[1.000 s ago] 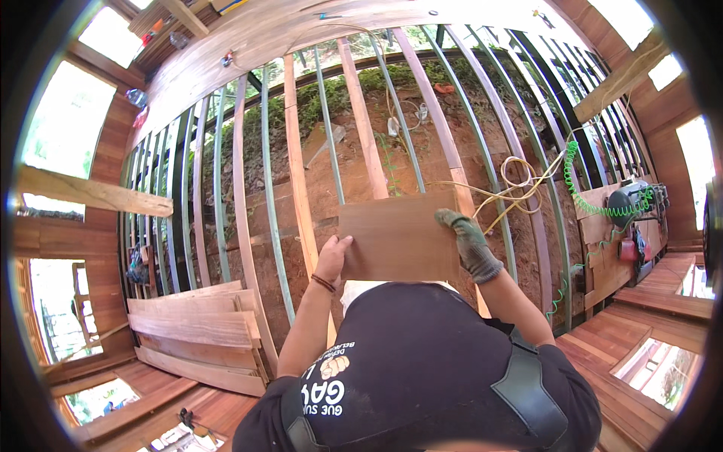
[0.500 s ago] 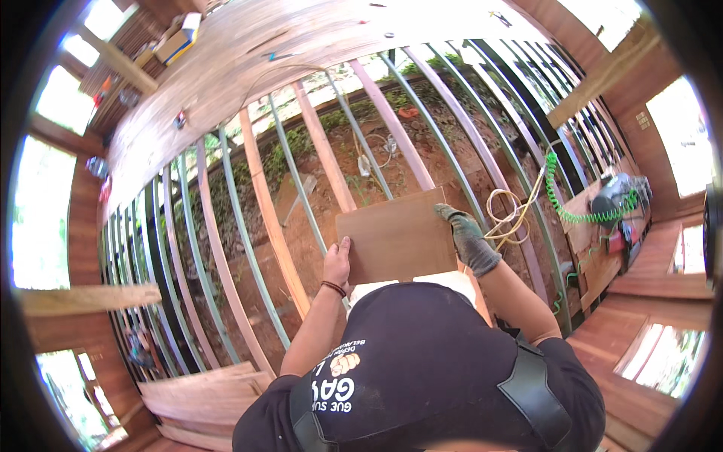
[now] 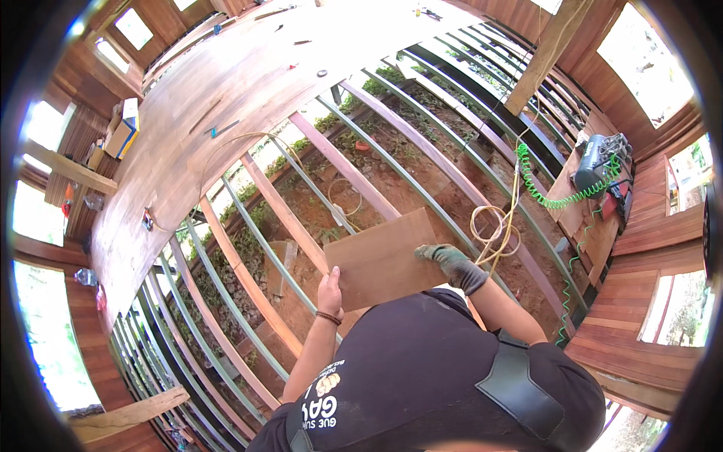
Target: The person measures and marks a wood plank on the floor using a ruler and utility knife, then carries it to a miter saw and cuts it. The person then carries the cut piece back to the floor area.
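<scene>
A flat brown wooden board (image 3: 380, 252) is held out in front of my body, over the open floor joists. My bare left hand (image 3: 330, 292) is closed on its left edge, thumb on the upper face and a dark bracelet at the wrist. On the opposite side my right hand (image 3: 456, 269), in a grey-green work glove, grips the right edge, part of the glove lying over the face. The fingers beneath the board are hidden in both hands.
Spaced joists (image 3: 350, 166) cross bare soil below. Laid floorboards (image 3: 169, 154) lie to the far left. A looped pale hose (image 3: 497, 233) hangs near my right arm. At the right stands an air compressor (image 3: 595, 162) with a green coiled hose (image 3: 542, 197).
The view has swung to the right. The board has tilted, its right side higher, and my gloved right hand now reaches further over its face. My left hand keeps its hold.
</scene>
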Motion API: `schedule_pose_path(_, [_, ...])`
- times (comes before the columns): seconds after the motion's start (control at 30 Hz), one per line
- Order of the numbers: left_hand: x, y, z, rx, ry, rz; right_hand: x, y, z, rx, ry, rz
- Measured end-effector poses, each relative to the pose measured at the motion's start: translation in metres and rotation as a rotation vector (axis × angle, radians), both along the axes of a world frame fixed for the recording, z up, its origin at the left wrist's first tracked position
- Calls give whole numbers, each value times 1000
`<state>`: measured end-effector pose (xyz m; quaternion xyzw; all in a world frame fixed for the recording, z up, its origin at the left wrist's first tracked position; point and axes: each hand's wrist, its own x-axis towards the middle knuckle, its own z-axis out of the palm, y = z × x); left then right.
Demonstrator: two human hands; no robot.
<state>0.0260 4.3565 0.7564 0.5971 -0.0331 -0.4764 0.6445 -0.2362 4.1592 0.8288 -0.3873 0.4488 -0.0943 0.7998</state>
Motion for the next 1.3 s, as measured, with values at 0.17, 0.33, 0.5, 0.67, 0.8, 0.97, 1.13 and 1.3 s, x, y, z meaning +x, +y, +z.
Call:
schedule_pose_path(0.17, [74, -164, 9, 193, -558, -133, 45, -144, -11, -59, -94, -100])
schedule_pose_path(0.33, [119, -338, 163, -230, -717, -183, 81, -292, 6, -208, -33, -86])
schedule_pose_path(0.5, [117, -457, 337, -1135, -882, -475, 122, -397, -8, -95, 42, -219])
schedule_pose_path(0.67, [167, -527, 371, -1364, -875, -413, 172, -462, -28, -25, 99, -362])
schedule_pose_path(0.8, [224, -593, 359, -1414, -822, -454, 229, -513, -21, 0, -76, -408])
schedule_pose_path(0.97, [293, -700, 357, -1564, -669, -630, 313, -591, 5, 54, -130, -366])
schedule_pose_path(1.13, [397, -790, 313, -1090, -555, -743, 371, -676, -19, -205, 41, -469])
schedule_pose_path(1.3, [476, -855, 140, -49, -720, -493, 401, -748, -4, -102, -5, -548])
